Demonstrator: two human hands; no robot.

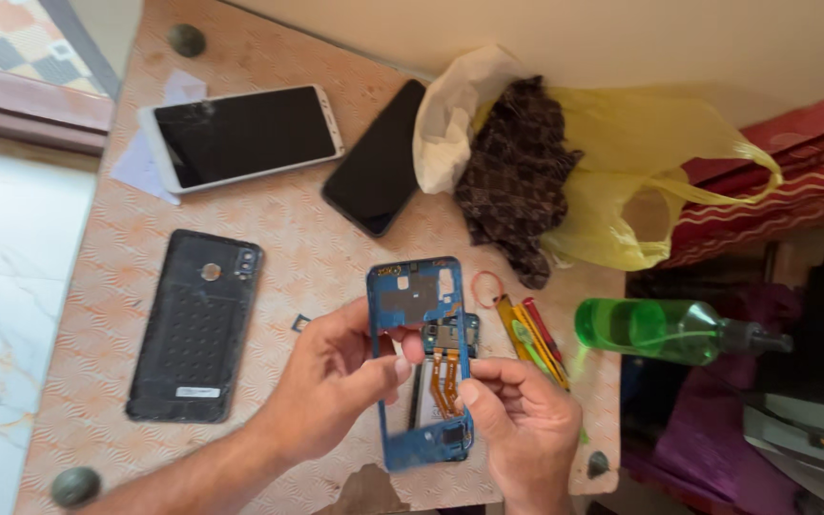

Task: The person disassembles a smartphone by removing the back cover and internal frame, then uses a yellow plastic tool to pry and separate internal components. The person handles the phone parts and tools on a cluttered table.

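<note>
Head view, near edge first: left hand [336, 381] and right hand [526, 429] both raised over the worktop [88, 315], gripping a blue phone frame [419, 362] between them. Left fingers [388, 370] closed on the frame's left edge, thumb across its middle. Right fingers [474, 393] pinched on the frame's right edge, near the orange flex cable [444, 381] down its open centre. Frame held upright and slightly tilted, bare circuit parts showing inside, lower end just above the worktop's front edge.

Left of the hands, flat on the worktop: black back cover [197, 329], camera hole toward the far end. Just right of the frame: small red ring [486, 288], then a bundle of yellow and red tools [531, 339], close beside the right hand. Further right, lying on its side past the worktop's edge: green spray bottle [665, 329].

Beyond, mid-worktop: black phone [374, 157], screen dark, set at a slant. Left of it, well apart from the cover: white phone [240, 136], screen dark, resting on scraps of pale paper [140, 167]. At the far right corner: yellow plastic bag [641, 181] with a brown patterned cloth [517, 176] spilling out and a white bag [450, 114] beside it, just touching the black phone's end.

Round dark knobs [75, 485] at the worktop's corners
</note>
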